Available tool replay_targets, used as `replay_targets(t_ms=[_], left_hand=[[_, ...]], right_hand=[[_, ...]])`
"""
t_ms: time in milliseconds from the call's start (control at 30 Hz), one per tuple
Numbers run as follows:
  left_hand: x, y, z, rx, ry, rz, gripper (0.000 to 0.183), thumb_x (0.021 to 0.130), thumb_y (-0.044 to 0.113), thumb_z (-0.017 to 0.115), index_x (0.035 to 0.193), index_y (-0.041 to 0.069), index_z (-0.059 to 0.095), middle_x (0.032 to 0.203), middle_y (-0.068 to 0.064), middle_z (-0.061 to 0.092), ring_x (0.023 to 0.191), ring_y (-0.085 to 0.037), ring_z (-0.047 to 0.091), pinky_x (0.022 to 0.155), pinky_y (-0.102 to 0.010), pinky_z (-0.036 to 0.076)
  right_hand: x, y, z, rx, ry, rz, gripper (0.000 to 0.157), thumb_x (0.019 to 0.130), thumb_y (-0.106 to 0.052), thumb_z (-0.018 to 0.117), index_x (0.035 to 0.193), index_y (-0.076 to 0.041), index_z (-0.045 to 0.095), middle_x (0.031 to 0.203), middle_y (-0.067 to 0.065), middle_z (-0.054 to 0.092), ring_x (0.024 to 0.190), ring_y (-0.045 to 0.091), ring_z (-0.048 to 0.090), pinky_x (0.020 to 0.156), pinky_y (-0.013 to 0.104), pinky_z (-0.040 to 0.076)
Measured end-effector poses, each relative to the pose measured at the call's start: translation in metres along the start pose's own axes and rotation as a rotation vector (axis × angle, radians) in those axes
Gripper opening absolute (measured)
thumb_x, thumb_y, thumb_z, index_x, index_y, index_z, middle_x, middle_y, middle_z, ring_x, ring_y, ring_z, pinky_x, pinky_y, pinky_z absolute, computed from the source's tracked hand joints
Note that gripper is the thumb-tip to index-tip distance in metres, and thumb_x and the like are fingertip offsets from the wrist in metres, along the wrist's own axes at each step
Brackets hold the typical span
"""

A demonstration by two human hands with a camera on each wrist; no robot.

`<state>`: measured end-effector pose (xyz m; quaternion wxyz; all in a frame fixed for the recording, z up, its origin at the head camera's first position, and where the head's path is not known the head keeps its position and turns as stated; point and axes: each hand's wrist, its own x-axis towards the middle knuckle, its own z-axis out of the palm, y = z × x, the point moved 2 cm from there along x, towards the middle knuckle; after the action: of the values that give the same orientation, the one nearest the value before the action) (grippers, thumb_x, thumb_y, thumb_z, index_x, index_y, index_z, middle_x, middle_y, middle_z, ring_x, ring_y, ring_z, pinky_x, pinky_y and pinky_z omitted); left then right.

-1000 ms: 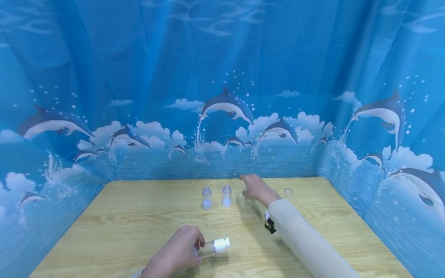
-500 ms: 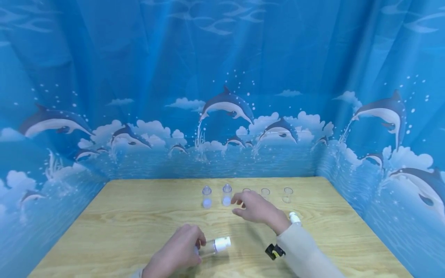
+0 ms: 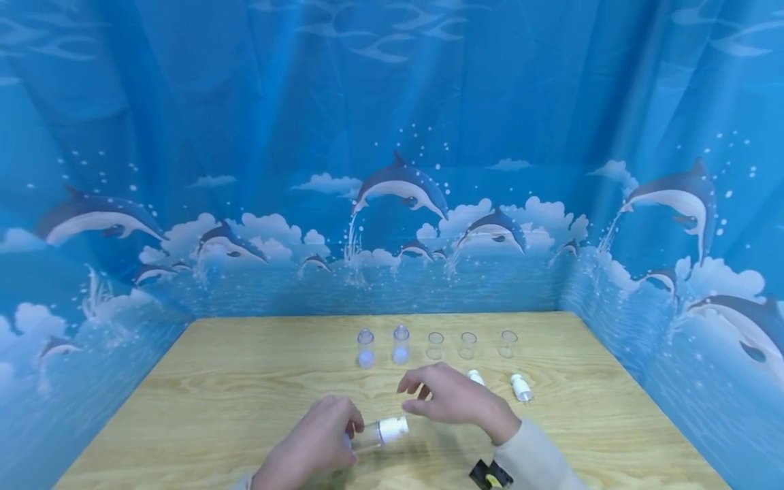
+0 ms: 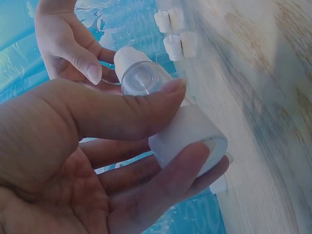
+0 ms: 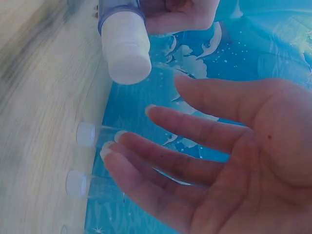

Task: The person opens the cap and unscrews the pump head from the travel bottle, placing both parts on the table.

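In the head view my left hand (image 3: 315,439) grips a small clear pump bottle (image 3: 369,437) that lies tilted nearly sideways, its white pump top (image 3: 393,429) toward the right. Seen from the left wrist, thumb and fingers pinch the bottle around its white base (image 4: 183,139), and its clear wall shows a thin stem inside. My right hand (image 3: 456,401) is beside the pump top with fingers slightly bent and apart, holding nothing. From the right wrist, a space separates those fingertips (image 5: 153,112) from the white top (image 5: 127,53).
Two clear bottles (image 3: 365,355) (image 3: 401,350) with domed tops stand at the back of the wooden table (image 3: 245,381). Three clear open-rimmed cylinders (image 3: 467,347) stand to their right. Two white pump tops (image 3: 521,388) (image 3: 476,377) lie nearer. A dolphin-print curtain (image 3: 275,170) surrounds the table.
My right hand has come back from the clear cylinders toward the bottle in my left hand, uncovering the cylinders and white pump tops. The left hand has stayed nearly still.
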<state>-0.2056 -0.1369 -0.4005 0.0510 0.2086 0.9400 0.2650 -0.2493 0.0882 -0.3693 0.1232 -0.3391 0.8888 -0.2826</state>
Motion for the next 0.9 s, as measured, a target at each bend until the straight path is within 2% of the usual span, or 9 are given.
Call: replay_targets(t_ms=[200,367,600,900], left_hand=[[0.000,0.001,0.001,0.016,0.014,0.002,0.034,0.065,0.002,0.091,0.097,0.005,0.078,0.084,-0.003,0.076,0.073,-0.013,0.066,0.066,-0.028,0.059],[0.000,0.001,0.001,0.025,0.019,0.004,0.033,0.066,0.003,0.091,0.097,0.005,0.079,0.084,-0.003,0.076,0.073,-0.011,0.066,0.065,-0.026,0.058],[-0.001,0.003,0.001,0.017,0.044,0.000,0.034,0.064,0.002,0.090,0.096,0.004,0.079,0.082,-0.003,0.074,0.071,-0.009,0.063,0.063,-0.024,0.055],[0.001,0.003,0.001,-0.005,0.019,-0.037,0.035,0.065,0.002,0.090,0.098,0.005,0.078,0.084,-0.002,0.074,0.073,-0.010,0.064,0.066,-0.027,0.058]], right_hand=[[0.000,-0.003,0.005,0.014,-0.012,-0.032,0.030,0.094,-0.020,0.073,0.121,-0.006,0.071,0.118,0.013,0.075,0.095,0.017,0.073,0.082,0.021,0.059],[0.001,-0.006,0.013,0.017,-0.041,-0.029,0.032,0.092,-0.021,0.075,0.121,-0.007,0.071,0.119,0.013,0.075,0.093,0.012,0.072,0.081,0.020,0.059],[0.005,-0.009,0.023,0.014,-0.072,-0.036,0.027,0.090,-0.018,0.078,0.115,-0.008,0.074,0.111,0.002,0.077,0.088,0.003,0.068,0.079,0.015,0.056],[0.008,-0.008,0.030,-0.032,-0.051,-0.059,0.015,0.090,-0.018,0.078,0.104,-0.012,0.076,0.091,-0.008,0.076,0.074,-0.006,0.059,0.070,0.013,0.053]])
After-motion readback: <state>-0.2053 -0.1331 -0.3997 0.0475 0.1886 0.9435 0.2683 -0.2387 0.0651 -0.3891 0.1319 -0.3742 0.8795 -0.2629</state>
